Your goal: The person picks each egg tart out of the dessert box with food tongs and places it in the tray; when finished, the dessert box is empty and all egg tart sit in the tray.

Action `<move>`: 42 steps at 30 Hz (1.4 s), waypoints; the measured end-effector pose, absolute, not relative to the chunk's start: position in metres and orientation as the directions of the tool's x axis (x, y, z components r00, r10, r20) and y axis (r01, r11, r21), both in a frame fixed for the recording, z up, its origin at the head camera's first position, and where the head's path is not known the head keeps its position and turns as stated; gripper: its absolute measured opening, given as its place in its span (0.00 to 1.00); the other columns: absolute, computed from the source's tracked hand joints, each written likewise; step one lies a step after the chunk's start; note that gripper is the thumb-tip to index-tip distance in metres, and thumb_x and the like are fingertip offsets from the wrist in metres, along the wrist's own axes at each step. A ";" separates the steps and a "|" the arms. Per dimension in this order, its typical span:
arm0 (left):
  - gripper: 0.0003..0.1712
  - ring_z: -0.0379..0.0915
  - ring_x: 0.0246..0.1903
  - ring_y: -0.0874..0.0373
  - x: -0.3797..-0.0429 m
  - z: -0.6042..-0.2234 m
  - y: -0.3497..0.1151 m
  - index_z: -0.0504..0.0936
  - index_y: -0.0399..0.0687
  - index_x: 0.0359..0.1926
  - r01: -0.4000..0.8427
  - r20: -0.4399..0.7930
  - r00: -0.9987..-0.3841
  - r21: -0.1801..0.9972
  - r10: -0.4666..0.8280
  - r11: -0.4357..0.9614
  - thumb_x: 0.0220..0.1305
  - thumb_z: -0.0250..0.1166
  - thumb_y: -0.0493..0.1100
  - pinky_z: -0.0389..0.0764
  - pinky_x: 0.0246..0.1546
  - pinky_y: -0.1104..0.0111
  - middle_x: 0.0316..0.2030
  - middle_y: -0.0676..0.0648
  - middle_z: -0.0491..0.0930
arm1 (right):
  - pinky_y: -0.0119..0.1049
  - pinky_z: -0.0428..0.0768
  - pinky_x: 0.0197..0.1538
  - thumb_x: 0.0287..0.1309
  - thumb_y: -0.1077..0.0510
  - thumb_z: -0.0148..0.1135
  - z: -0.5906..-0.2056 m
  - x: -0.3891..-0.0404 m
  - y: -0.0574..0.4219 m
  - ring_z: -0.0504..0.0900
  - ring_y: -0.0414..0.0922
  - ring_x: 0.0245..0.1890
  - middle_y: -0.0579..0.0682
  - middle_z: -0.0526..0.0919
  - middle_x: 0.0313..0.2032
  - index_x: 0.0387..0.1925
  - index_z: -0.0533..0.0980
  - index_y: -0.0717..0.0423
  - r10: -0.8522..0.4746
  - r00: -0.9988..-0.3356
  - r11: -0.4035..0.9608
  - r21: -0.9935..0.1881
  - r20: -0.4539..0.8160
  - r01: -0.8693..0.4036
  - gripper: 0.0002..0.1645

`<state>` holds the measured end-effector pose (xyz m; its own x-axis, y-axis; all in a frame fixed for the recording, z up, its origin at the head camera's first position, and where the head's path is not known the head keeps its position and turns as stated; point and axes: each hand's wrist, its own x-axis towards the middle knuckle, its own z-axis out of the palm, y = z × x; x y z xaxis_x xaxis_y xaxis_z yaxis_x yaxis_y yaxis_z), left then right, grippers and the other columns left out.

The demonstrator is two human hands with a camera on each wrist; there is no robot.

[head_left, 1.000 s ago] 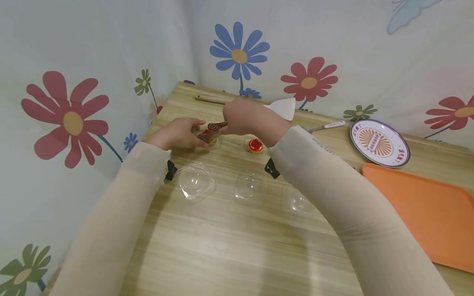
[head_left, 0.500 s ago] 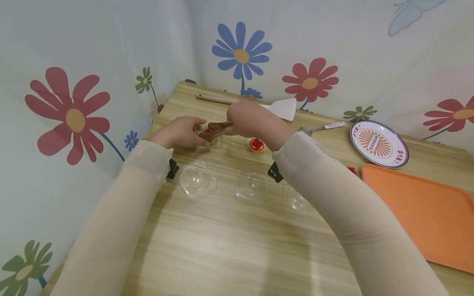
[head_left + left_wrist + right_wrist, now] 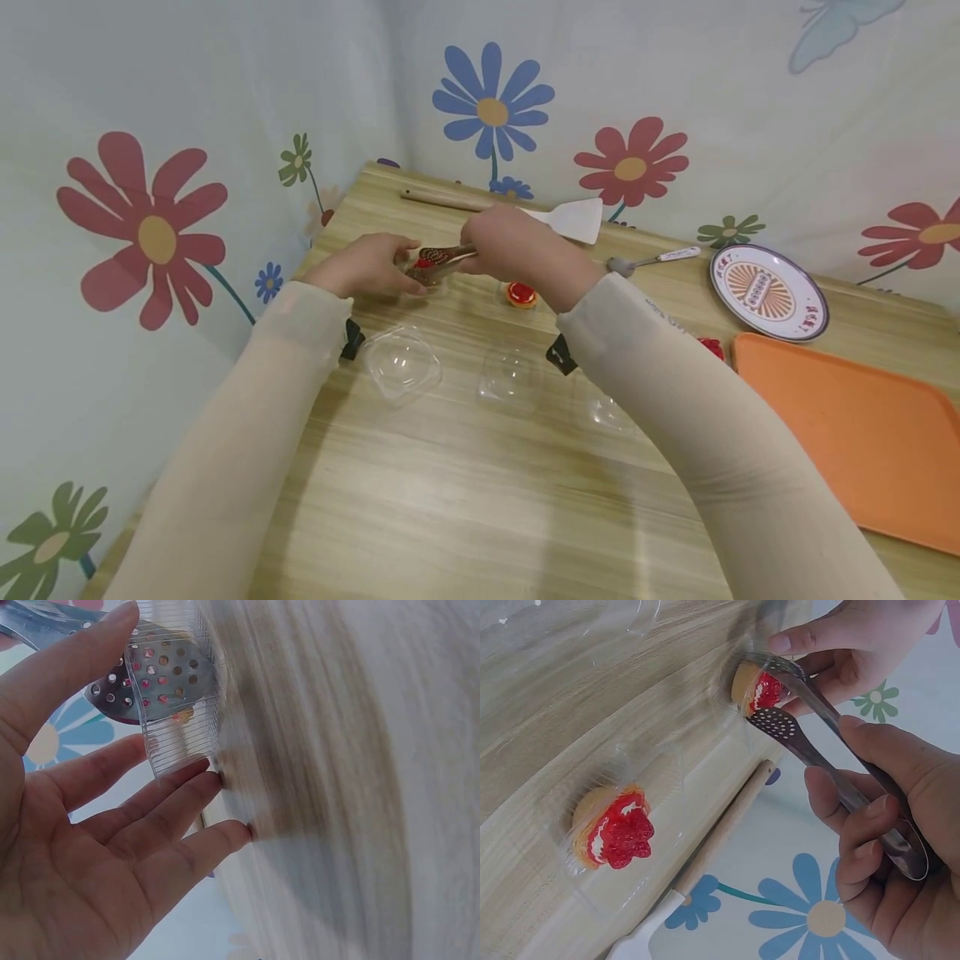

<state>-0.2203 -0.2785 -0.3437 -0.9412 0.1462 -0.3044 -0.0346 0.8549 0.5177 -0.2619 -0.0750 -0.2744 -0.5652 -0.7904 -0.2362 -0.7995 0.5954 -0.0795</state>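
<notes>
My right hand [image 3: 510,246] grips metal tongs [image 3: 778,726] with perforated ends. The ends stand on either side of a small red-topped tart [image 3: 765,691], which sits in a clear plastic box [image 3: 180,742]. My left hand [image 3: 363,265] holds that box at its side, thumb on one edge and index finger on another; in the left wrist view its lower fingertips touch the table. Another tart [image 3: 622,829] with a red fruit topping lies in a second clear container to the right, apart from both hands. The tongs partly cover the first tart.
Three clear plastic lids or shells [image 3: 402,364] lie in a row nearer me. Behind are a white spatula [image 3: 576,221] with a wooden handle and a white-handled utensil [image 3: 675,253]. To the right are a patterned plate [image 3: 813,292], an orange tray [image 3: 840,433] and a red item [image 3: 711,348].
Both hands stay almost where they were, with the tongs at the tart in the left box. The head view has shifted slightly, and the red item by the tray has come into sight.
</notes>
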 end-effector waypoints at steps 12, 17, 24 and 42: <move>0.47 0.69 0.60 0.42 -0.220 -0.343 -0.278 0.61 0.37 0.73 -0.026 -0.293 -0.945 0.515 0.148 0.857 0.59 0.72 0.49 0.66 0.62 0.48 0.61 0.33 0.73 | 0.43 0.78 0.50 0.65 0.51 0.65 -0.276 -0.261 -0.071 0.81 0.48 0.36 0.49 0.86 0.37 0.43 0.85 0.57 -0.804 -0.560 0.583 -0.082 -0.202 -0.808 0.14; 0.47 0.68 0.60 0.42 -0.221 -0.342 -0.277 0.61 0.37 0.73 -0.032 -0.300 -0.943 0.511 0.144 0.859 0.59 0.72 0.48 0.66 0.63 0.48 0.61 0.33 0.72 | 0.43 0.79 0.51 0.65 0.50 0.65 -0.277 -0.262 -0.067 0.82 0.48 0.38 0.49 0.86 0.38 0.44 0.85 0.56 -0.812 -0.556 0.575 -0.072 -0.178 -0.815 0.14; 0.47 0.67 0.62 0.40 -0.222 -0.342 -0.276 0.60 0.38 0.74 -0.041 -0.313 -0.939 0.507 0.139 0.861 0.59 0.72 0.50 0.64 0.64 0.47 0.63 0.32 0.70 | 0.42 0.79 0.48 0.66 0.49 0.64 -0.275 -0.260 -0.060 0.81 0.46 0.37 0.48 0.86 0.37 0.44 0.84 0.55 -0.802 -0.572 0.588 -0.060 -0.174 -0.807 0.15; 0.48 0.59 0.68 0.37 -0.222 -0.342 -0.276 0.58 0.38 0.75 -0.051 -0.334 -0.932 0.504 0.139 0.862 0.62 0.70 0.51 0.59 0.67 0.45 0.68 0.31 0.64 | 0.40 0.76 0.36 0.63 0.51 0.67 -0.255 -0.256 0.020 0.77 0.48 0.30 0.50 0.84 0.32 0.51 0.83 0.55 -0.741 -0.671 0.666 -0.156 -0.025 -0.730 0.18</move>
<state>-0.2223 -0.2760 -0.3422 -0.9323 0.1394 -0.3339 -0.0515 0.8623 0.5038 -0.2564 0.0204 -0.2545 -0.6708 -0.7412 -0.0250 -0.7297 0.6656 -0.1564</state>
